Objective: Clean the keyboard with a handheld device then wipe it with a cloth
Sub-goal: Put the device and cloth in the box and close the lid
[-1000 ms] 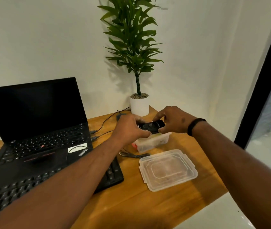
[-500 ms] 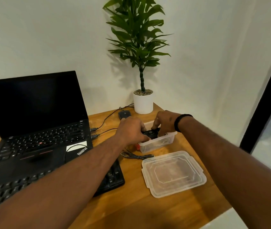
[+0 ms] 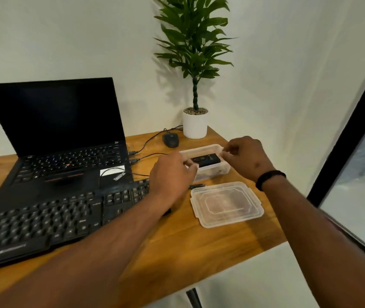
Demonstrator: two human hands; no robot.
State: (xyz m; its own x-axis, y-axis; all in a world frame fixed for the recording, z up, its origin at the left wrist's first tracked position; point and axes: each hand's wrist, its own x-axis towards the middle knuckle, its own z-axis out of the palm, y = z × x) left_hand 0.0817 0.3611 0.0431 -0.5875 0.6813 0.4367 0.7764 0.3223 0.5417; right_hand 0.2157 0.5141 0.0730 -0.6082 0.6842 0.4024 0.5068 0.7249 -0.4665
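Observation:
A black handheld device (image 3: 207, 160) lies in an open clear plastic container (image 3: 213, 171) on the wooden table. My left hand (image 3: 172, 172) has its curled fingertips at the device's left end. The curled fingertips of my right hand (image 3: 243, 156) are at its right end, by the container's rim. The black external keyboard (image 3: 55, 221) lies at the front left, partly under my left forearm. No cloth is visible.
The container's clear lid (image 3: 226, 204) lies just in front of the container. An open black laptop (image 3: 66, 130) stands behind the keyboard. A black mouse (image 3: 171, 139) and a white plant pot (image 3: 195, 125) sit at the back. The table's right edge (image 3: 272, 218) is close.
Both hands have lowered the device from above the container down into it. The view has tilted down, so more of the keyboard shows.

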